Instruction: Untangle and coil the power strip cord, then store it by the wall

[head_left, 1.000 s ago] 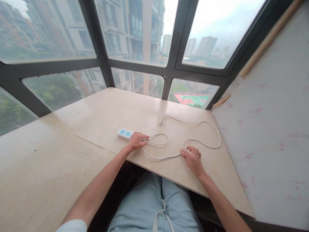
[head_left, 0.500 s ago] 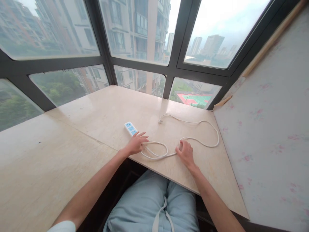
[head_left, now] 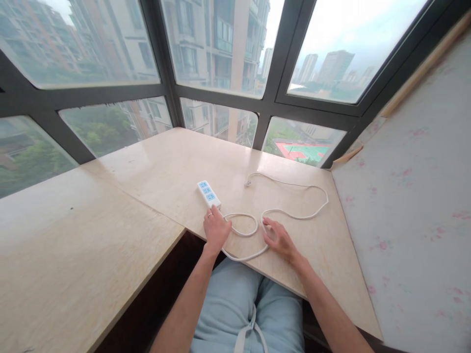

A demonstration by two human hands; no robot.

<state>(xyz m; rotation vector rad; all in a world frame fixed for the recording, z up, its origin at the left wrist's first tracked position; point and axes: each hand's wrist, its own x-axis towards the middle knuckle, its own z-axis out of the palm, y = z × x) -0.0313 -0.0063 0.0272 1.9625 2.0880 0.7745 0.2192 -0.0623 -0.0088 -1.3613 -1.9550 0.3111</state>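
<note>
A white power strip (head_left: 208,193) with blue sockets lies on the beige desk (head_left: 165,171), its white cord (head_left: 294,215) looping to the right and ending in a plug (head_left: 248,183). My left hand (head_left: 216,228) rests on the cord just below the strip, fingers curled over it, a ring on one finger. My right hand (head_left: 277,238) lies on the cord loop near the desk's front edge, fingers bent and pressing the cord.
Large dark-framed windows (head_left: 265,103) ring the desk's far side. A pale flowered wall panel (head_left: 412,196) stands on the right. A second desk slab (head_left: 73,255) extends to the left. My legs in light blue trousers (head_left: 243,314) sit under the desk edge.
Both hands drew closer together, pulling the cord into tighter loops. The power strip turned and now points away from me. The far cord loop shrank.
</note>
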